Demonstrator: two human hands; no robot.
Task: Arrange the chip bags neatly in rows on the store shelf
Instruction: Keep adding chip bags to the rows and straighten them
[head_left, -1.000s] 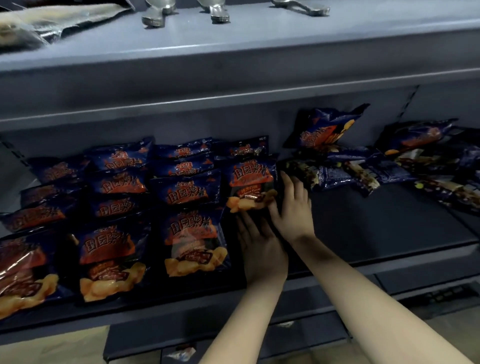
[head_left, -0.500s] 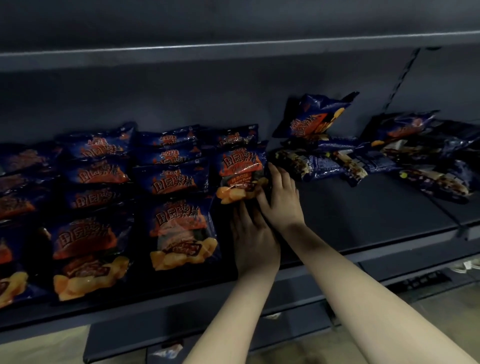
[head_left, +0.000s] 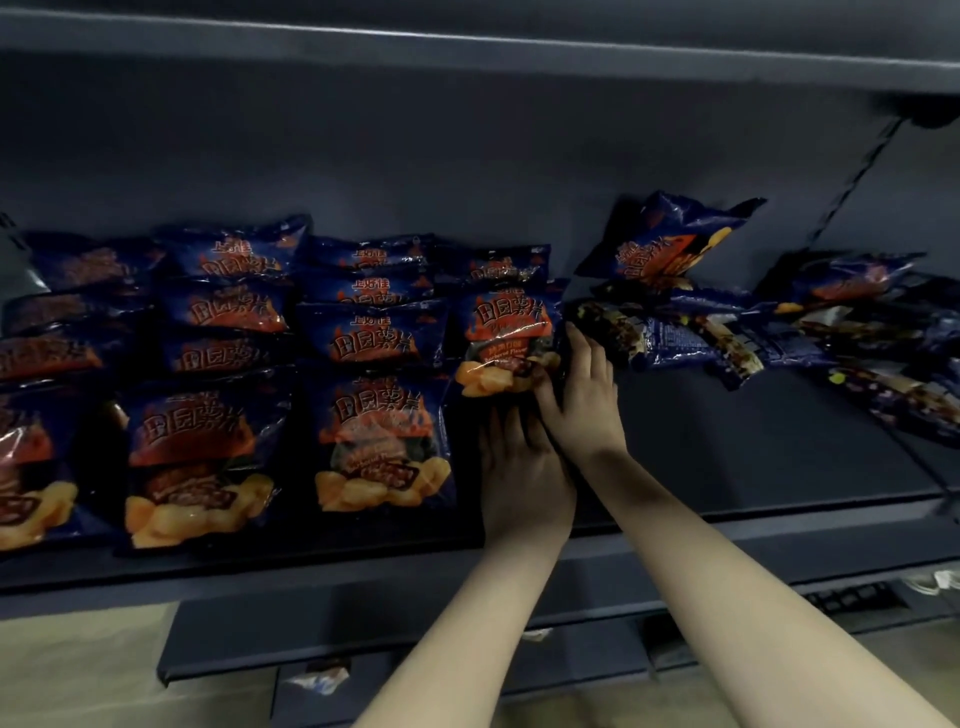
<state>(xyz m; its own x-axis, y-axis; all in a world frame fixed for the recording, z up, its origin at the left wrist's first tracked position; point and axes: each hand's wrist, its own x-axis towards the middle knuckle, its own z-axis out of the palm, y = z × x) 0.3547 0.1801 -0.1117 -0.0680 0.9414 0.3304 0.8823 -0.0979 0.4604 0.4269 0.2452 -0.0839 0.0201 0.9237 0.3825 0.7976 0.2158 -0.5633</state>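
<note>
A: Which bag are the hands on?

B: The blue and orange chip bag (head_left: 506, 340) at the right end of the tidy rows. It lies flat on the dark shelf (head_left: 727, 457), touching the stacked chip bags (head_left: 371, 338) to its left.

A: And the grip?

B: The right hand (head_left: 582, 400) lies against that bag's right edge, fingers stretched along the side and thumb at its lower corner; whether it pinches the bag cannot be told. The left hand (head_left: 522, 467) is flat, palm down, just in front of the bag's lower edge, fingers loosely spread, closed on nothing.

A: What lies right of that bag?

B: A loose heap of chip bags (head_left: 737, 343), several face down, one (head_left: 662, 244) tilted up against the shelf's back wall. The shelf in front of the heap is bare.
</note>
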